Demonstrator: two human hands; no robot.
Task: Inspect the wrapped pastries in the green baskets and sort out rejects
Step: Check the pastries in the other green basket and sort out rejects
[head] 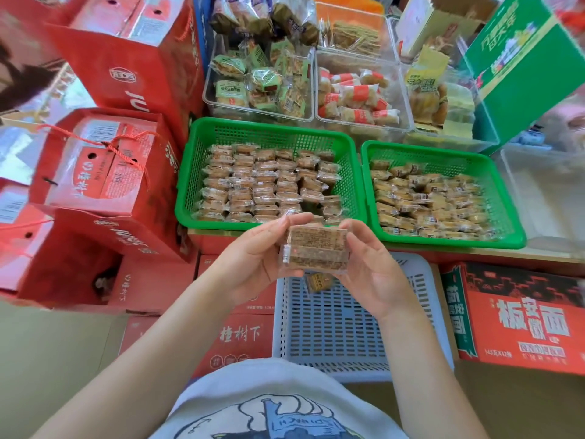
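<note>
Between both hands I hold one wrapped pastry (313, 248), a brown square in clear film, printed back side up. My left hand (253, 258) grips its left edge and my right hand (370, 270) grips its right edge. Beyond them the left green basket (202, 144) holds neat rows of wrapped pastries (269, 182). In the right green basket (503, 172) more pastries (427, 201) lie in a looser pile. Below my hands stands a pale blue-grey basket (332, 327) with a single wrapped pastry (318, 282) lying in it.
Red gift boxes (101, 172) are stacked at the left. Clear bins of other wrapped snacks (262, 83) sit behind the green baskets, with a green carton (522, 58) at the back right. A red noodle carton (519, 315) stands at the lower right.
</note>
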